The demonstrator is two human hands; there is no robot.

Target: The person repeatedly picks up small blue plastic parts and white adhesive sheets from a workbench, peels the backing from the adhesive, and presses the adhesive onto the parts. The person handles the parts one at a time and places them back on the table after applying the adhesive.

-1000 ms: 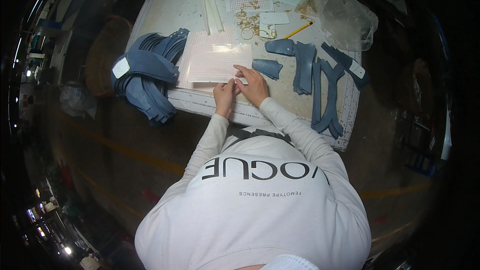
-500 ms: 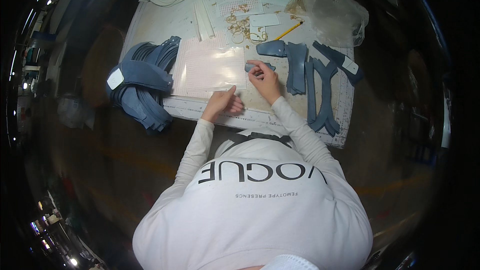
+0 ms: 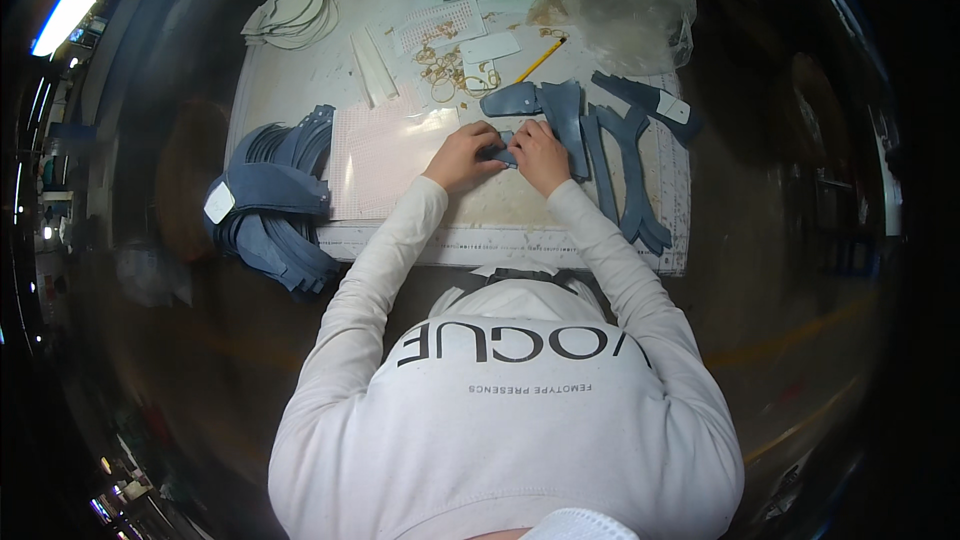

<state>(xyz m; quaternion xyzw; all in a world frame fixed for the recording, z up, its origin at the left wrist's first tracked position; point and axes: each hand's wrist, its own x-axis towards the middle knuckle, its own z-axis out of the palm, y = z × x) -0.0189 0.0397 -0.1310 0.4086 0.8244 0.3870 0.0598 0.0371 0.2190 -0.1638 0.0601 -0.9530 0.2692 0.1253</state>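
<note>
Blue leather-like material, a small piece (image 3: 494,154), is touched from both sides, lying between the left hand (image 3: 467,157) and the right hand (image 3: 541,155). The fingers of both hands are bent in toward it and partly hidden; whether it is pinched or only pressed down cannot be told. Just left of the left hand, a glossy dotted sheet (image 3: 380,165) is laid on the table (image 3: 470,215), and beyond that sheet a thick bundle of blue strips (image 3: 270,190) is hung over the edge. Just ahead of the hands, a rounded blue piece (image 3: 510,99) is seen, with gold-coloured rings (image 3: 443,75) scattered farther off and a yellow pencil (image 3: 541,59) set near them. Right of the right hand, a wide blue piece (image 3: 565,125) is placed close by, followed by a forked blue piece (image 3: 631,170).
</note>
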